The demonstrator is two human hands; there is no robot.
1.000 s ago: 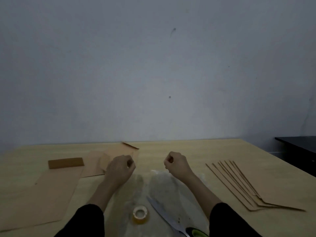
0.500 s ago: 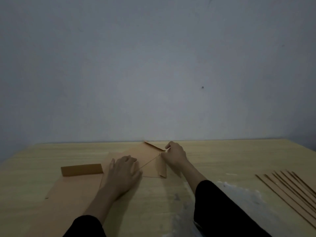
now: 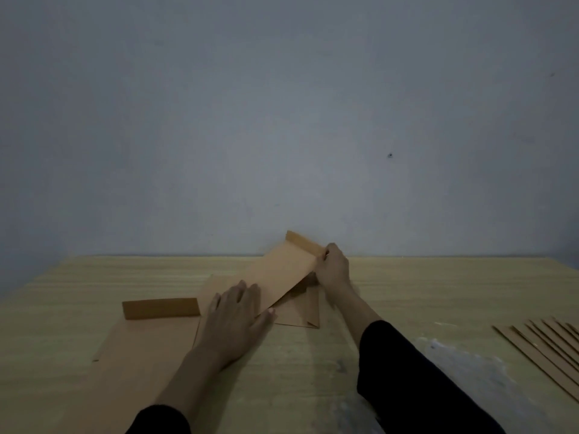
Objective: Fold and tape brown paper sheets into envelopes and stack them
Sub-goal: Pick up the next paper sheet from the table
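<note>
Under left hand point(image 3: 238, 314), brown envelope point(image 3: 282, 274)

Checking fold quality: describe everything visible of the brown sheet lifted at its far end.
The lifted sheet is a long strip of plain brown paper, its far end bearing a narrow folded flap. It slopes up from the table: the right hand pinches the far corner, the left hand rests flat on the near end.

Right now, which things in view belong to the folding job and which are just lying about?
In hand: long brown paper sheet, raised; right hand pinching it; left hand pressing it.
Lying about: flat brown sheet with upturned flap; fanned brown paper pile; folded triangular brown piece.
</note>
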